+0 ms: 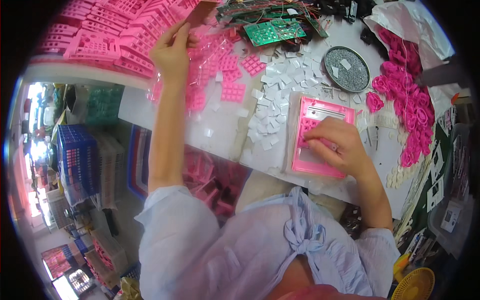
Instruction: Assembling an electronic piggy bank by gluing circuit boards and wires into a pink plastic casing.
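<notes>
My left hand (171, 55) reaches to the far left, fingers pinched at the edge of a flat brown board (201, 13) beside the stacked pink housings. On the right, my right hand (340, 145) bends over a pink plastic housing (320, 166), with curled fingers at its keypad area. Whatever lies between those fingertips is too small to make out. A silver strip (325, 113) spans the housing's far part, and the housing rests on a clear-wrapped pad (294, 131). Loose pink button pads (233, 92) lie between my hands, some in a clear bag (197, 80).
Stacked pink housings (100, 35) fill the far left. Green circuit boards (275, 31) with wires lie at the back. White square pieces (270, 117) spread mid-table. A round tin of small metal parts (357, 75) and pink fabric roses (407, 115) are at right. Blue crates (77, 160) stand left.
</notes>
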{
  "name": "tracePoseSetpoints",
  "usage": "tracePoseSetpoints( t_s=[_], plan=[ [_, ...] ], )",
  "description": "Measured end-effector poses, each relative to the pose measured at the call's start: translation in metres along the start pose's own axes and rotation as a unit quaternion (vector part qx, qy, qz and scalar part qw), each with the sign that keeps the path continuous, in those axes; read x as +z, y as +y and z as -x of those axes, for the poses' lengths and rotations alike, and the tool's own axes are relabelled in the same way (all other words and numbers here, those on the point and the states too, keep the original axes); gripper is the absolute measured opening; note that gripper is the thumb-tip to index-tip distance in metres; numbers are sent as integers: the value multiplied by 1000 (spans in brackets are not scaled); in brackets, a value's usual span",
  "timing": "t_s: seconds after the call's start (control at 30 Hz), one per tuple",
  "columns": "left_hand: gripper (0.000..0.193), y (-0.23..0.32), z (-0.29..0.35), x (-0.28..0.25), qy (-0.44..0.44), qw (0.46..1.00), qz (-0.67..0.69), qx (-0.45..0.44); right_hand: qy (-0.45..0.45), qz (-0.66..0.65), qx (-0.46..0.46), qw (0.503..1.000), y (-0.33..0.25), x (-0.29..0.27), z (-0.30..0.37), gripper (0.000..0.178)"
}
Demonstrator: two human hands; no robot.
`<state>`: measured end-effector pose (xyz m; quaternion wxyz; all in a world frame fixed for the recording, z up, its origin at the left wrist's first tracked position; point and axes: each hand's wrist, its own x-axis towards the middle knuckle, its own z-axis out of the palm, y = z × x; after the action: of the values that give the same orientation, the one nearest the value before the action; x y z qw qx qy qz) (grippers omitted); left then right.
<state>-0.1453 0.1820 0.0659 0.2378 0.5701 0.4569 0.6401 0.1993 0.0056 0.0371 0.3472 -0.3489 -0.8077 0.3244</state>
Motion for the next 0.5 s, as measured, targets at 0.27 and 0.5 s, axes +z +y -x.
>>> tracePoseSetpoints(
  t_s=[0.27, 0.5],
  plan=[
    [20, 26, 21, -27, -306, 946, -108, -15, -6, 23, 0, 1000, -6, 3, -8, 11],
    [31, 65, 71, -16, -313, 910, -98, 255, 1, -470, 287, 835, 5, 11, -5, 43]
  ],
)
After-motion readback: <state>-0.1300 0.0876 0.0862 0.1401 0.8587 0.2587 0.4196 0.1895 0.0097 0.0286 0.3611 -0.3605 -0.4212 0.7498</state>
